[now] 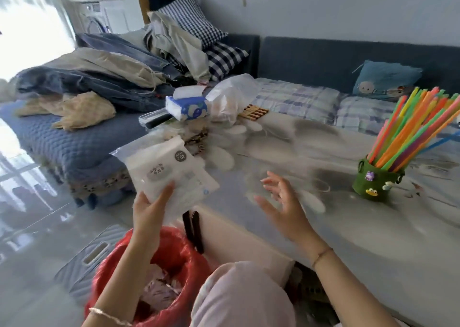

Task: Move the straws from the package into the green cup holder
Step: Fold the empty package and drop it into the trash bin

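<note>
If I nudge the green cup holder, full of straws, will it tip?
Probably tip-prone: the straws stand far taller than the green cup holder and lean right, putting weight off-centre. It looks like soft felt, so likely light and yielding under a grip. The glossy table may let it slide first.

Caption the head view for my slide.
Left hand holds a white plastic package, right hand open; colourful straws stand in the green cup holder.
</note>
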